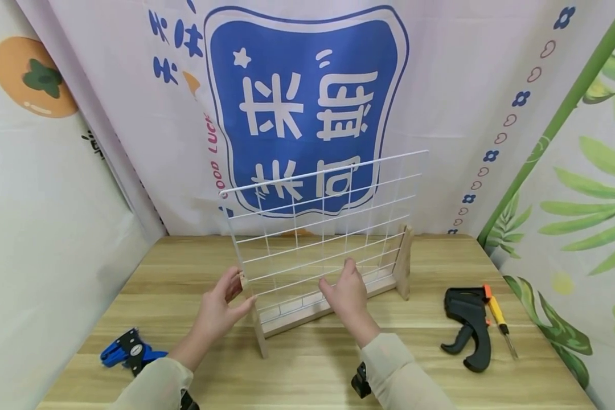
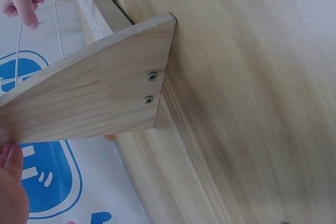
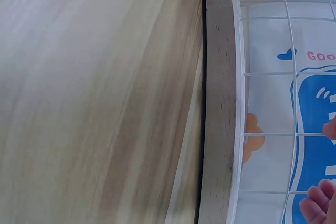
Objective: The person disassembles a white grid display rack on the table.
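A white wire grid [image 1: 323, 228] stands upright in a wooden stand, its lower edge along the base bar [image 1: 302, 313]. My left hand [image 1: 217, 310] grips the upper part of the stand's left side panel [image 1: 258, 333], the fingers at its far edge and the thumb on the near side. Two metal screws [image 2: 150, 87] show low on that panel's outer face in the left wrist view. In front of the grid's lower rows is my right hand [image 1: 345, 293], thumb and index finger apart, the other fingers loosely curled, with nothing between them.
A black trigger clamp [image 1: 468, 324] lies at the right of the wooden table [image 1: 312, 376], beside a yellow-handled screwdriver [image 1: 499, 316]. On the left is a blue and black hand tool, like a wire stripper [image 1: 133, 350]. Printed curtains [image 1: 441, 114] hang behind the table.
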Demonstrator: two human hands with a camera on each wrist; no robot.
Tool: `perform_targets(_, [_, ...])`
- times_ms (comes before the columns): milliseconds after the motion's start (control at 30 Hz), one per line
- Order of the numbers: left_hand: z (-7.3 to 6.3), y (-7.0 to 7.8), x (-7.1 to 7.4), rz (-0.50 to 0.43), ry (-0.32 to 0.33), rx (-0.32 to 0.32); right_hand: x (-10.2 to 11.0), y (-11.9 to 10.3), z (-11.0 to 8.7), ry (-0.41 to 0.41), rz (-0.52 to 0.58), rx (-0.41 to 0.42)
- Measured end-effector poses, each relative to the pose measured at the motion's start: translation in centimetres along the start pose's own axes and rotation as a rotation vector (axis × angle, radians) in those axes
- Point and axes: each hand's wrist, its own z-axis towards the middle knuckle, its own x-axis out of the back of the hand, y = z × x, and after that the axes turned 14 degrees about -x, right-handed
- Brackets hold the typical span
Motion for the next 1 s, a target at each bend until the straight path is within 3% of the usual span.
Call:
perform_targets(333, [-0.5,0.6,0.2,-0.045,0.032,-0.025,0.5,-0.1,-0.8,0.041,-0.067,0.076])
perform_targets(567, [0.1,3.5,1.0,-0.030,0.041,-0.082,0.8,-0.1,-1.2,0.041,-0.115,0.094])
perform_targets(667, [0.0,4.0,1.2,-0.023,0.039,-0.083,0.9,0.0,-1.5,0.038,-0.129,0.099])
perform_targets(867, [-0.5,3.8,1.0,-0.025,0.049,-0.091,1.1,0.1,-1.9,0.060,-0.170,0.128])
perform_targets(1000, [-1.1,2.5,0.5,-0.026,0.059,-0.083,1.3,0.1,-2.0,0.091,-0.225,0.164])
